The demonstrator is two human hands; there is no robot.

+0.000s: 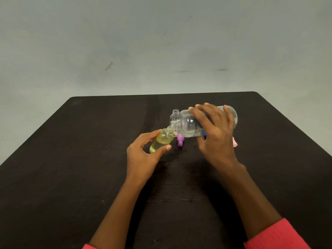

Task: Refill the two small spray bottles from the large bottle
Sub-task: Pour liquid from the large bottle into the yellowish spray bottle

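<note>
My right hand [213, 130] grips the large clear bottle [188, 124], tipped almost on its side with its open neck pointing left and down. Its mouth meets the mouth of a small bottle [161, 141] holding yellowish liquid, which my left hand [143, 155] holds tilted between thumb and fingers above the table. A second small clear bottle [175, 115], uncapped and looking empty, stands upright just behind the large bottle's neck. A purple spray cap [180, 140] lies on the table under the large bottle. A pink cap [235, 142] peeks out behind my right hand, mostly hidden.
All this sits near the far middle of a dark table [71, 168]. A pale wall rises behind the table's far edge. Red sleeves cover both forearms at the bottom of the view.
</note>
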